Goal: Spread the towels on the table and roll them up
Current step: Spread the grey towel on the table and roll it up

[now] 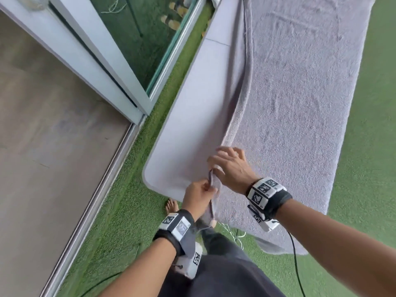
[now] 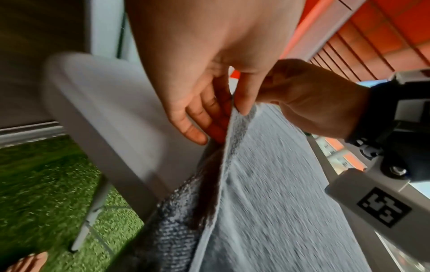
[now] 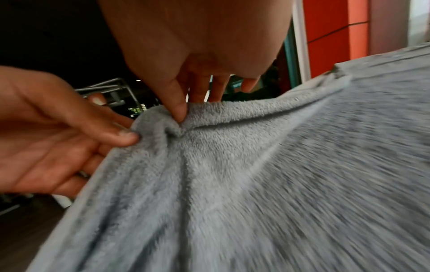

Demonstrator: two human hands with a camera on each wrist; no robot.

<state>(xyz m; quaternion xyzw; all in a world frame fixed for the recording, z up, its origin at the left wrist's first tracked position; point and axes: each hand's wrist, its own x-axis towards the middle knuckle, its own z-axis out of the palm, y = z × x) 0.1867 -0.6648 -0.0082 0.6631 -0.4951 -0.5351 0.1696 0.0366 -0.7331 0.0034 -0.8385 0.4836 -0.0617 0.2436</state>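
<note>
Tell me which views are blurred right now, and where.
Head view: mostly sharp, slight smear at the hands. Left wrist view: towel and table edge streaked by motion. Right wrist view: towel sharp near the right hand's thumb, streaked toward the lower right; dark background upper left.

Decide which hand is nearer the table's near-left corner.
Left. The left hand pinches the towel edge just beside that table corner; the right hand is farther along.
</note>
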